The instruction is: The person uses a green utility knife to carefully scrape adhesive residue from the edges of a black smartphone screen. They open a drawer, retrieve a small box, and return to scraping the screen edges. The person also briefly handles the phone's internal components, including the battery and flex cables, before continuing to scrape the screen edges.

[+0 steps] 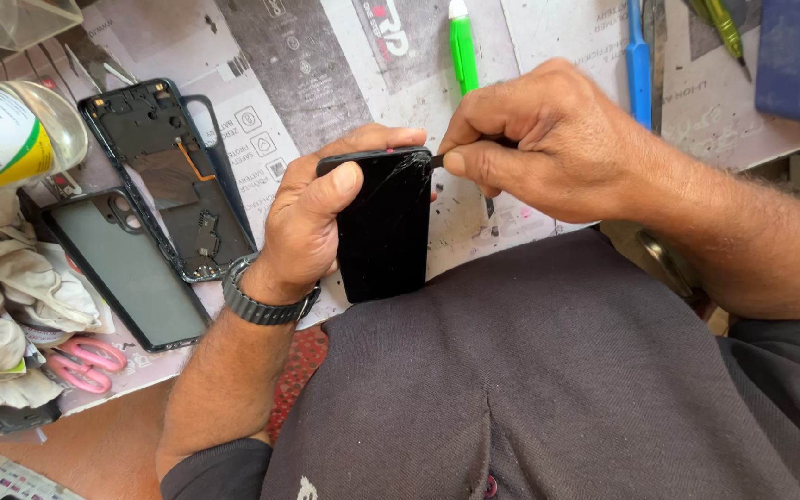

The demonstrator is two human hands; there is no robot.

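L hand [312, 218] gripping cracked black phone [384, 227], R hand [539, 139] pinching thin tool [438, 159] at its corner

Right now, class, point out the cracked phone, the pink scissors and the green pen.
cracked phone [383, 231], head view, middle of its dark screen.
pink scissors [85, 363], head view, on a handle loop.
green pen [463, 56], head view, middle of its barrel.

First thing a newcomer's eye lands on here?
The black phone with a cracked corner, centre frame, gripped by the left hand. The right hand pinches a thin dark tool against that cracked top corner. To the left on the paper-covered bench lie a stripped phone frame and pink-handled scissors.
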